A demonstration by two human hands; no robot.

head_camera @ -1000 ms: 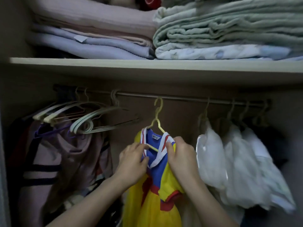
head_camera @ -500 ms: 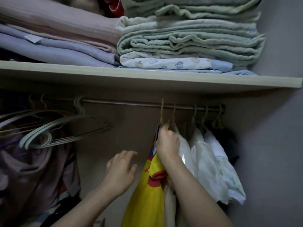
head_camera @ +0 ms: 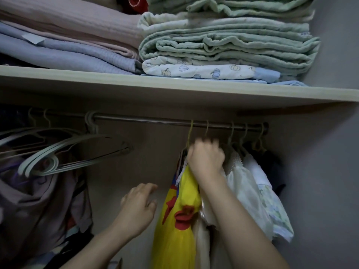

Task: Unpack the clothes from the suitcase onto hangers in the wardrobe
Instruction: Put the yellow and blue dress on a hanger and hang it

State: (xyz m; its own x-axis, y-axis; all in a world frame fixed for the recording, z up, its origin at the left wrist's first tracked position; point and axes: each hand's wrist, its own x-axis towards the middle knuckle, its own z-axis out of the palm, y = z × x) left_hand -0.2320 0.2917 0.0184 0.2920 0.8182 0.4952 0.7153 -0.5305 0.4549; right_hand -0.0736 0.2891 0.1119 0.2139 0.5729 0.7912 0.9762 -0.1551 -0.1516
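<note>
A yellow, red and blue child's dress (head_camera: 179, 220) hangs side-on from a yellow hanger (head_camera: 190, 133) hooked on the metal wardrobe rail (head_camera: 151, 119). My right hand (head_camera: 206, 159) grips the top of the dress at its collar, just under the hook, pressed against the white garments (head_camera: 246, 191) hanging to the right. My left hand (head_camera: 138, 207) hovers to the left of the dress with its fingers loosely curled, holding nothing. The suitcase is out of view.
Several empty pale hangers (head_camera: 58, 150) hang tilted at the rail's left above dark and mauve clothes (head_camera: 38, 200). A shelf (head_camera: 174, 90) above carries folded blankets (head_camera: 223, 41). A grey side wall (head_camera: 330, 171) closes the right.
Both hands held the dress's collar facing me; then the dress was turned side-on and slid right against the white garments. My left hand let go and dropped to the left.
</note>
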